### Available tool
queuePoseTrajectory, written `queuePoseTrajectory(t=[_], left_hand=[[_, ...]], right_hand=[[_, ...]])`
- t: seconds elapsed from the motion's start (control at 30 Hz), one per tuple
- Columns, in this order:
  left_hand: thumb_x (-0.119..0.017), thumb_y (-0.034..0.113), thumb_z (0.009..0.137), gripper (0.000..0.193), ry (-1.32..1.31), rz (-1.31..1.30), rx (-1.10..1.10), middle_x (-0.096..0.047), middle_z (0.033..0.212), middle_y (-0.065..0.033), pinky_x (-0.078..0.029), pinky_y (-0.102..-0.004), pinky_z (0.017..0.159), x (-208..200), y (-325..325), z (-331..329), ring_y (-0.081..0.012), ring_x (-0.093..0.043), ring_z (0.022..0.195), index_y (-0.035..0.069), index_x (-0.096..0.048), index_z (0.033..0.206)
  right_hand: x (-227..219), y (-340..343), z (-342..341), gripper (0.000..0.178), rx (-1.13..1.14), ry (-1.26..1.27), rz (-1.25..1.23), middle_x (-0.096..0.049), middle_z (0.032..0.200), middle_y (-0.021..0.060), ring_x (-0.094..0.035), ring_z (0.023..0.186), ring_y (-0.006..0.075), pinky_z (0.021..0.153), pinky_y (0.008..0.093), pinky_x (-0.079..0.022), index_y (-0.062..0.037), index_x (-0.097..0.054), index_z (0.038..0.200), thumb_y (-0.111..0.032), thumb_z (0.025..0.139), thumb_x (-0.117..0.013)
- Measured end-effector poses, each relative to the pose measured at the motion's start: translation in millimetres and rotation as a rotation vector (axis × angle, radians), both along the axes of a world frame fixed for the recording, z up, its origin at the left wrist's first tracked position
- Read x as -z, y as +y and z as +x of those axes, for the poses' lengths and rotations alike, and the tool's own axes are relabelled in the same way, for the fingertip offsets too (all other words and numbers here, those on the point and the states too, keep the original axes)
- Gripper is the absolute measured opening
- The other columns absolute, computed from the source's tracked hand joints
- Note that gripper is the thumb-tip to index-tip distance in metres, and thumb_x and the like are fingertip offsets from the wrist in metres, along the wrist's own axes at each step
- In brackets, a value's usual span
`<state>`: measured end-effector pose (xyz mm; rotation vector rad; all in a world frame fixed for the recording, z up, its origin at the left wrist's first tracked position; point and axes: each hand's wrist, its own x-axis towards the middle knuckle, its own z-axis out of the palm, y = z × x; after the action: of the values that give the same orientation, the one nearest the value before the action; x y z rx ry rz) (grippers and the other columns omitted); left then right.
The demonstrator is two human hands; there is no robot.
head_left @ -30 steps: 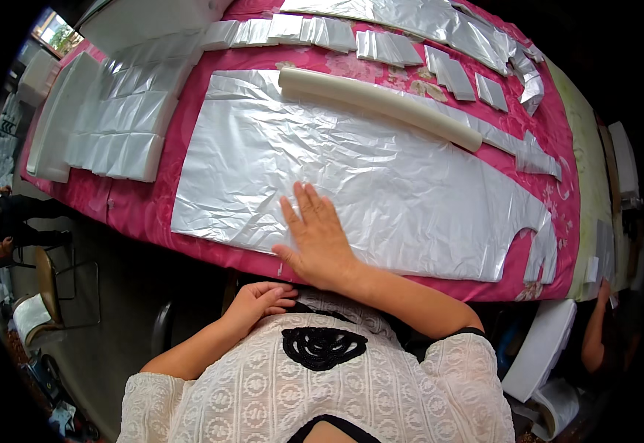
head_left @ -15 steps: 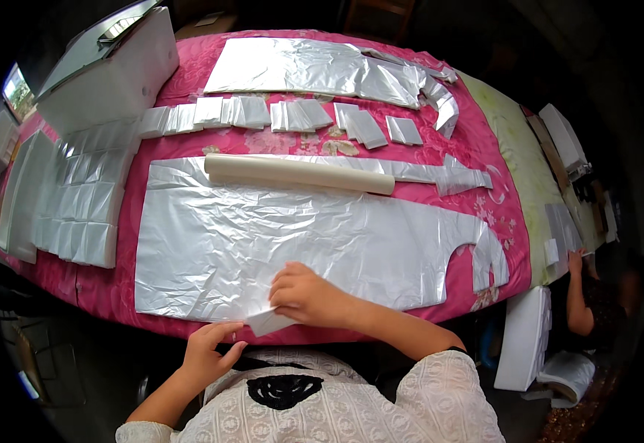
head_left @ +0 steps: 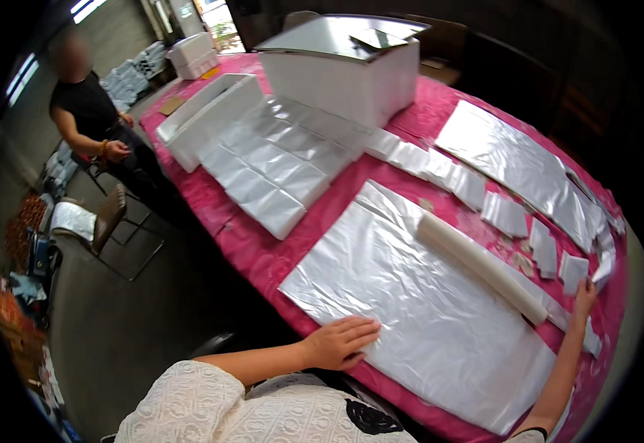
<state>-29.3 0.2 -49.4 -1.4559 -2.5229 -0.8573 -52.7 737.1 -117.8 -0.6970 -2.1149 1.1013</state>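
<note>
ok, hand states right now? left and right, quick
Left hand: open, flat on the near edge of the large silver foil sheet, holding nothing.
Right hand: open, fingers up at the sheet's far end; no grip visible.

A white lace-knit top with a black emblem on the chest — short sleeves, forearms bare

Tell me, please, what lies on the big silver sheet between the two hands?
In the head view, a long pale roll lies across the big silver sheet, between the left hand at its near edge and the right hand at its far side.
</note>
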Motion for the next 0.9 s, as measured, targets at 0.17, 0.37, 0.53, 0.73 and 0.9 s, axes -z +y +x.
queuePoseTrajectory(t=[0.17, 0.37, 0.53, 0.73, 0.9], left_hand=[[-0.061, 0.015, 0.077, 0.049, -0.011, -0.026, -0.077, -0.047, 0.131, -0.0111, -0.035, -0.0377, 0.102, -1, -7, 17, -0.0243, -0.045, 0.122, 0.004, -0.049, 0.123], [-0.062, 0.015, 0.076, 0.05, -0.03, -0.009, -0.064, -0.047, 0.131, -0.0106, -0.035, -0.0376, 0.101, -2, -3, 12, -0.0244, -0.045, 0.121, 0.004, -0.05, 0.123], [-0.062, 0.014, 0.075, 0.048, -0.008, 0.024, -0.051, -0.049, 0.129, -0.0108, -0.037, -0.0378, 0.1, -2, -1, 9, -0.0252, -0.046, 0.12, 0.004, -0.051, 0.12], [-0.061, 0.014, 0.075, 0.045, 0.007, 0.051, -0.056, -0.049, 0.127, -0.0123, -0.038, -0.0381, 0.099, -1, -2, 11, -0.0263, -0.047, 0.119, 0.002, -0.052, 0.118], [-0.061, 0.013, 0.076, 0.045, 0.01, 0.062, -0.054, -0.049, 0.127, -0.0128, -0.038, -0.0389, 0.099, 2, -4, 12, -0.0271, -0.047, 0.119, 0.002, -0.051, 0.118]], right_hand=[[30, 4, -43, 0.03, 0.147, -0.202, 0.151, -0.064, 0.095, 0.0111, -0.06, 0.082, 0.0171, 0.075, 0.0275, -0.047, 0.0018, -0.058, 0.109, -0.019, 0.087, -0.057], [14, -15, -33, 0.036, 0.208, -0.315, 0.334, -0.063, 0.104, 0.0168, -0.061, 0.094, 0.0262, 0.082, 0.0338, -0.047, 0.0031, -0.057, 0.112, -0.021, 0.086, -0.056], [1, -39, -8, 0.038, 0.129, -0.277, 0.552, -0.059, 0.11, 0.0193, -0.058, 0.1, 0.0307, 0.086, 0.0364, -0.045, 0.0027, -0.055, 0.114, -0.021, 0.085, -0.057], [-48, -186, 28, 0.036, -0.054, -0.327, 0.581, -0.053, 0.118, 0.0178, -0.049, 0.11, 0.032, 0.095, 0.0383, -0.038, 0.0028, -0.054, 0.114, -0.013, 0.083, -0.056], [-66, -255, 36, 0.034, -0.224, -0.187, 0.523, -0.053, 0.118, 0.0164, -0.047, 0.112, 0.0328, 0.097, 0.0401, -0.035, 0.0027, -0.054, 0.113, -0.004, 0.08, -0.053]])
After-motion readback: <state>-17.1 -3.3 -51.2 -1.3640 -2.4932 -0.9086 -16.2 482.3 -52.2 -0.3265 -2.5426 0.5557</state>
